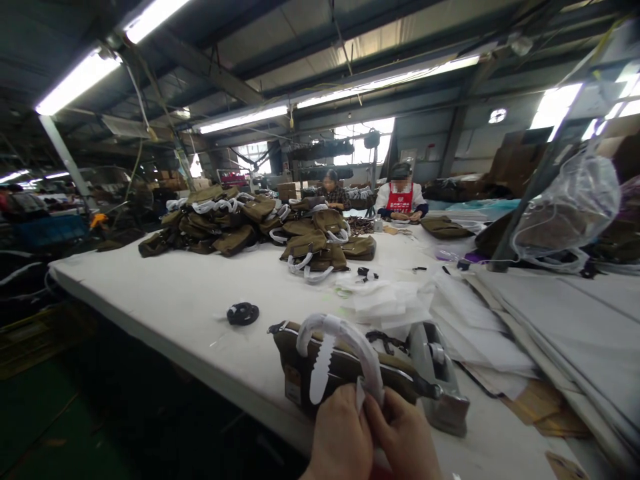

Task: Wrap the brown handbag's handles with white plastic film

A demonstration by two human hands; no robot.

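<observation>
An olive-brown bag (345, 365) lies on the white table (190, 300) right in front of me. Its handle (345, 340) arches upward, wrapped in white paper. My left hand (339, 440) and my right hand (406, 437) meet at the near end of that handle, fingers pinched on the white wrapping (367, 390). A loose strip of the paper hangs down over the bag's front.
A grey tape dispenser (440, 380) stands just right of the bag. A black strap coil (243, 313) lies to the left. Several finished bags are heaped (260, 230) at the far side. White sheets (550, 320) stack on the right. Two people work at the far end.
</observation>
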